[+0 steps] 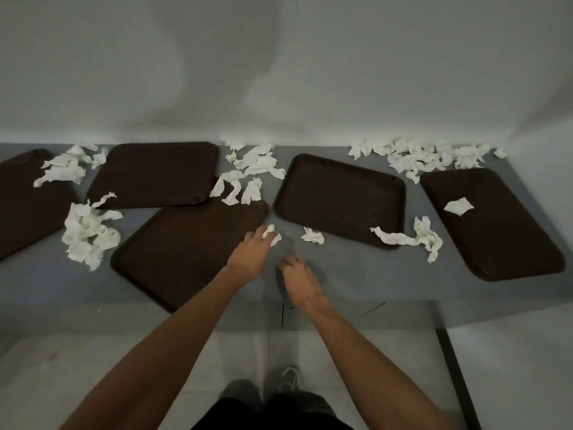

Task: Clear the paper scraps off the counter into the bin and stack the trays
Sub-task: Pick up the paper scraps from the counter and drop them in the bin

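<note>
Pinching a small crumpled white paper scrap (pixel 272 235) in my left hand (pixel 252 256), just off the far right corner of the near dark brown rectangular plastic tray (pixel 186 249) on the grey surface (pixel 356 274). Right of that tray my right hand (pixel 302 282) hovers, fingers curled down and blurred; can't tell if it grips anything. A loose white scrap (pixel 313 235) lies further right. Four matching trays (pixel 341 193) and white scrap heaps (pixel 90 234) lie left, right and behind it.

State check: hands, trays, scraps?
left hand: pinching a small scrap
right hand: fingers loosely curled, nothing visible in it
trays: five, lying flat, unstacked
far-right tray: one torn piece lying on it
other scraps: scattered over the counter
</note>
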The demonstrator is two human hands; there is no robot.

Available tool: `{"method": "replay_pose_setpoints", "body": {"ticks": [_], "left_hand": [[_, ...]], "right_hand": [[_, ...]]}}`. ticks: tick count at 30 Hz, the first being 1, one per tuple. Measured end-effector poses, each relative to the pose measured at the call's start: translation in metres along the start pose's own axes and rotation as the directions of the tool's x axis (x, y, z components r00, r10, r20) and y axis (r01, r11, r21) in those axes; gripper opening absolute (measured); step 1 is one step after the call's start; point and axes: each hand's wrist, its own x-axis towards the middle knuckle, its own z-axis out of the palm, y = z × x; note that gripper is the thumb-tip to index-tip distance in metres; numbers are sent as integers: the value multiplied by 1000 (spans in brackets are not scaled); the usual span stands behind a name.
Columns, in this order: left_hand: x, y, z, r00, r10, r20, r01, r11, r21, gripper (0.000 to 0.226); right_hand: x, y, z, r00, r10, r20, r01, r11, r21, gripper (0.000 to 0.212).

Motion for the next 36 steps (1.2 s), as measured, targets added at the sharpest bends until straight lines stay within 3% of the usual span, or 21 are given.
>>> {"method": "replay_pose_setpoints", "body": {"ticks": [3, 6, 9, 15, 19, 22, 26, 31, 36], "left_hand": [[31, -10, 4, 992, 69, 106, -79, 992, 95, 89], [51, -23, 10, 973, 143, 184, -176, 968, 177, 87], [61, -30, 20, 970, 159, 185, -198, 956, 216, 78], [33, -15, 23, 982, 106, 158, -133, 976, 170, 34], [0, -9, 36, 989, 133, 66, -144, 968, 208, 31], [-18, -8, 50, 986, 142, 92, -151, 983, 104, 32], [-41, 1, 66, 992, 85, 89, -54, 950, -307, 21], [-81, 37, 60, 991, 131, 8, -106, 830, -547, 6], [-123, 111, 40, 979, 199, 40, -122, 733, -669, 23]], "right_hand": [[-5, 18, 13, 999, 46, 9, -46, 997, 67, 37], [-13, 36, 15, 995, 94, -16, -93, 995, 30, 30], [-24, 50, 13, 971, 231, -59, -228, 972, 59, 29], [-58, 43, 16, 942, 308, -133, -300, 951, 74, 36], [-74, 32, 27, 911, 399, -102, -389, 915, 109, 39], [-89, 24, 32, 796, 595, -114, -518, 767, 379, 20], [-124, 11, 33, 620, 772, -141, -476, 513, 715, 7], [-198, 2, 32, 467, 866, -182, -338, 365, 868, 4], [-282, 9, 28, 368, 912, -182, -273, 293, 916, 6]]}}
